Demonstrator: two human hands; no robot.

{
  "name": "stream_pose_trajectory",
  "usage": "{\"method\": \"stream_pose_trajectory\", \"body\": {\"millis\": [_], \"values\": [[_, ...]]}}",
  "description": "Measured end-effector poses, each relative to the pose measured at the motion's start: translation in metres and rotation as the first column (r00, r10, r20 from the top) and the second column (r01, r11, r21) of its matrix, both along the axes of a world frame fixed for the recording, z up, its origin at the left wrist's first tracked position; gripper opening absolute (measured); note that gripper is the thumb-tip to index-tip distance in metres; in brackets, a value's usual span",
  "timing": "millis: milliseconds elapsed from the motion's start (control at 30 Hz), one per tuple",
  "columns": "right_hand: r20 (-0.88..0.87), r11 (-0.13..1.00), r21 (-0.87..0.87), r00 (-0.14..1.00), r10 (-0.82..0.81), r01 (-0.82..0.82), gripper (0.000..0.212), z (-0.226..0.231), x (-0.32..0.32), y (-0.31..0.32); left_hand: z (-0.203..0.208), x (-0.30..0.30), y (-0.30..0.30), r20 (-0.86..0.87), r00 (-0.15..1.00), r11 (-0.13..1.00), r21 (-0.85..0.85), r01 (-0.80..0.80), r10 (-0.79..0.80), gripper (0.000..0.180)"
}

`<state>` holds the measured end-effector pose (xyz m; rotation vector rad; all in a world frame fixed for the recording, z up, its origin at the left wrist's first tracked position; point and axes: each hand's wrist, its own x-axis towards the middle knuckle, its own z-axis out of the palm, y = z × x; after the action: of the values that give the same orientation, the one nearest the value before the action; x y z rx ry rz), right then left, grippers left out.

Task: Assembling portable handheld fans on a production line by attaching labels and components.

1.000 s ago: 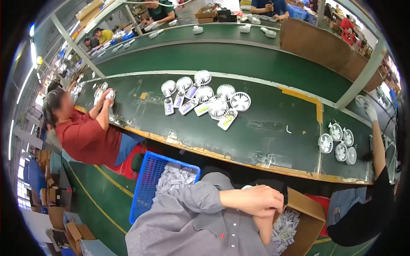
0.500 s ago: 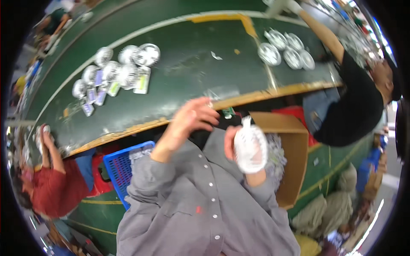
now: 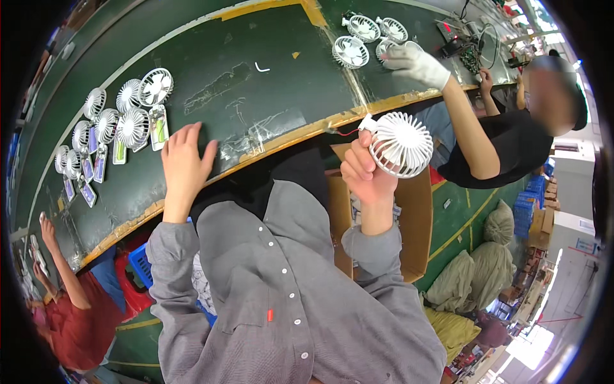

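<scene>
In my right hand (image 3: pixel 366 171) is a white fan head (image 3: pixel 401 146), pinched at its neck and raised by the table's edge. A thin red wire (image 3: pixel 345 132) trails from that neck. My left hand (image 3: pixel 185 163) lies palm down on the green table with its fingers spread, holding nothing. Just beyond it, on the left, several small white fans (image 3: pixel 133 128) lie grouped together, with purple or green rectangular parts (image 3: pixel 159 128) attached.
A co-worker's white-gloved hand (image 3: pixel 419 66) reaches to more fan heads (image 3: pixel 351 52) at the back right. Below the table stand a cardboard box (image 3: pixel 417 237) and a blue basket (image 3: pixel 139 264). Another person in red (image 3: pixel 86 313) works at the left.
My left hand has moved left and down onto the table. The right hand has lifted the fan head up and rightward. The co-worker's gloved hand has come nearer, over the right group.
</scene>
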<state>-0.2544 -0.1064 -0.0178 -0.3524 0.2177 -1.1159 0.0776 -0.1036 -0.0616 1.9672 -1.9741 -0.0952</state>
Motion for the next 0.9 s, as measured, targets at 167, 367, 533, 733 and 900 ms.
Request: {"method": "stream_pose_trajectory", "body": {"millis": [167, 367, 533, 733, 900], "values": [[-0.211, 0.999, -0.043, 0.977, 0.023, -0.033, 0.045, -0.028, -0.014, -0.028, 0.028, -0.006, -0.009, -0.274, 0.949, 0.987, -0.002, 0.162, -0.156, 0.042], [-0.972, 0.971, -0.234, 0.023, -0.235, 0.049, 0.023, -0.042, -0.032, -0.075, -0.001, 0.024, -0.032, 0.207, 0.977, 0.992, -0.124, -0.033, 0.058, 0.047], [-0.849, 0.957, -0.283, -0.450, -0.279, -0.059, 0.035, -0.062, -0.028, -0.137, -0.017, -0.019, -0.019, 0.015, 0.986, 0.983, -0.078, 0.166, -0.165, 0.054], [-0.703, 0.960, -0.281, -0.682, -0.199, 0.010, 0.041, -0.058, -0.047, -0.187, 0.004, 0.009, -0.031, 0.153, 0.966, 0.961, -0.217, -0.171, 0.207, 0.062], [-0.802, 0.894, -0.402, -0.548, -0.238, 0.200, 0.046, -0.065, -0.066, -0.191, -0.006, 0.020, -0.008, 0.264, 0.959, 0.992, -0.104, -0.078, 0.103, 0.061]]}}
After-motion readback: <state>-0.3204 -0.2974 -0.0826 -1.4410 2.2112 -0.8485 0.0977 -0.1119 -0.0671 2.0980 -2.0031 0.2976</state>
